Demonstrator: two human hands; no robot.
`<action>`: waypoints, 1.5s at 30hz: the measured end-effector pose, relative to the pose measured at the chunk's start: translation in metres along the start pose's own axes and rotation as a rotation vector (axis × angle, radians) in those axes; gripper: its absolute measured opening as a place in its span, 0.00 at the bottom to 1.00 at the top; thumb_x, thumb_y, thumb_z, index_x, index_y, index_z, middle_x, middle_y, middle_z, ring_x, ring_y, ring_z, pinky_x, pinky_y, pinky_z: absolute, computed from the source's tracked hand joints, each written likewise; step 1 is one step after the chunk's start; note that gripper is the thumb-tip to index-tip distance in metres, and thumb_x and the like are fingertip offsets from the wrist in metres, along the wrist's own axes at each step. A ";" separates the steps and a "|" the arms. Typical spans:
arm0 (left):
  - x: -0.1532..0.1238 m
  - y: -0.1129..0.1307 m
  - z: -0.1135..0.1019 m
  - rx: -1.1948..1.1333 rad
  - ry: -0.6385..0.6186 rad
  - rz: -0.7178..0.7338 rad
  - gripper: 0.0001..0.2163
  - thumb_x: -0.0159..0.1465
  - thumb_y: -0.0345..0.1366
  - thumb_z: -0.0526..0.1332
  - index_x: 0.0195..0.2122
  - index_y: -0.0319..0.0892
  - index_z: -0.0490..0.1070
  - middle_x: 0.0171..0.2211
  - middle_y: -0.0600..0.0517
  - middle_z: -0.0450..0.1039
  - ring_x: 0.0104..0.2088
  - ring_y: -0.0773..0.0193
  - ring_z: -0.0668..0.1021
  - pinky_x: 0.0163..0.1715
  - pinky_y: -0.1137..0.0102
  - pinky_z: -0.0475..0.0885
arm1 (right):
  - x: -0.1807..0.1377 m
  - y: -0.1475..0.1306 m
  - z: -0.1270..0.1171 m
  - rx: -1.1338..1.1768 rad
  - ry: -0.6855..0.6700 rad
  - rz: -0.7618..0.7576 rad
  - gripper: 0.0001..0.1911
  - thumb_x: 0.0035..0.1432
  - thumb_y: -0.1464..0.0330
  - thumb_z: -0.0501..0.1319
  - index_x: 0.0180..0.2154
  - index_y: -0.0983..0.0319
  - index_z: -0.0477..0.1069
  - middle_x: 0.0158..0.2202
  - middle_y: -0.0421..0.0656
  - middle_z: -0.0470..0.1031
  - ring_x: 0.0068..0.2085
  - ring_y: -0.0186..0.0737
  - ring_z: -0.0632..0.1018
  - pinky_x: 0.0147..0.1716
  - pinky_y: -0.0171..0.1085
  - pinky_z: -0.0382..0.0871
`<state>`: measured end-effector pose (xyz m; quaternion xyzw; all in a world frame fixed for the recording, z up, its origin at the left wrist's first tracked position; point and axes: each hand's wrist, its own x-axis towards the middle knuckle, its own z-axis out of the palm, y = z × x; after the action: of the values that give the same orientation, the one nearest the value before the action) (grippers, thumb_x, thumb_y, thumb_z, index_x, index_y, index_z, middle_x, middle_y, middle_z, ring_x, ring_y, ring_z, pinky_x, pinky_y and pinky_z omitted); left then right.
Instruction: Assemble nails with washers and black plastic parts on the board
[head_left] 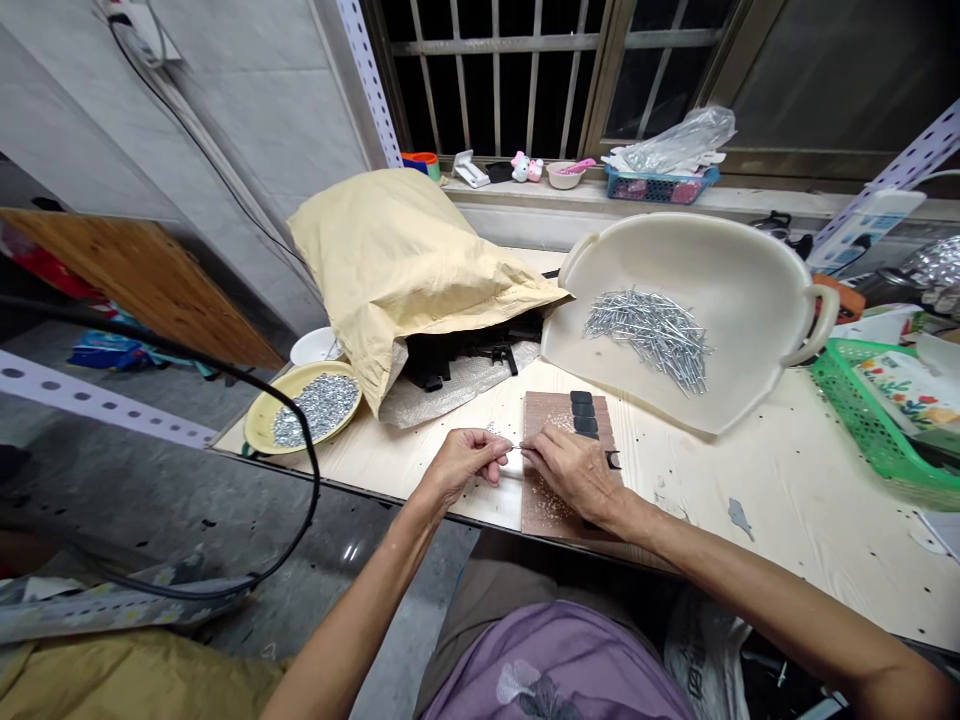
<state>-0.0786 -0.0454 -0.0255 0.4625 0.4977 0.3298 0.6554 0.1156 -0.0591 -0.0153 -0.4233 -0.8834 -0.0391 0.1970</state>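
Note:
My left hand (466, 462) and my right hand (576, 468) meet fingertip to fingertip just above the table's front edge. A thin metal pin (516, 447) shows in the narrow gap between them, its right end pinched by my right fingers. The left fingertips are pinched together too; whatever small piece they hold is hidden. Under my right hand lies a brown board (547, 408), sprinkled with pale crumbs, with several black pieces (584, 411) in a row along it. Beyond it, a whitish plastic scoop (720, 290) holds a heap of metal pins (656, 330).
A yellow bowl (259, 420) of small metal parts stands at the left. Behind my left hand, a large cream sack (405, 250) lies open, black parts (472, 355) at its mouth. A green basket (847, 410) sits at right. A black cable (313, 490) loops at left.

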 end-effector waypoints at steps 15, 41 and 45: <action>0.004 0.012 0.003 0.165 -0.058 -0.031 0.15 0.52 0.45 0.66 0.23 0.36 0.72 0.12 0.54 0.68 0.13 0.71 0.69 0.16 0.77 0.60 | -0.005 0.013 0.007 0.398 -0.132 0.163 0.10 0.64 0.64 0.52 0.36 0.60 0.70 0.32 0.40 0.71 0.32 0.33 0.72 0.30 0.31 0.60; 0.029 0.007 0.040 0.203 -0.012 0.065 0.22 0.54 0.46 0.64 0.46 0.37 0.74 0.16 0.57 0.66 0.15 0.72 0.65 0.17 0.76 0.60 | -0.026 0.064 -0.013 0.279 -0.053 0.231 0.09 0.64 0.65 0.52 0.38 0.60 0.70 0.37 0.40 0.71 0.35 0.32 0.72 0.29 0.30 0.61; 0.031 -0.002 0.057 0.457 0.174 0.341 0.20 0.58 0.45 0.61 0.50 0.43 0.72 0.25 0.53 0.68 0.23 0.66 0.70 0.25 0.72 0.65 | -0.022 0.109 -0.012 0.154 -0.047 0.287 0.10 0.64 0.64 0.53 0.38 0.59 0.71 0.36 0.40 0.71 0.34 0.32 0.72 0.27 0.30 0.59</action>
<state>-0.0153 -0.0340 -0.0342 0.6449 0.5285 0.3531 0.4244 0.2151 -0.0088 -0.0240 -0.5297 -0.8186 0.0672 0.2118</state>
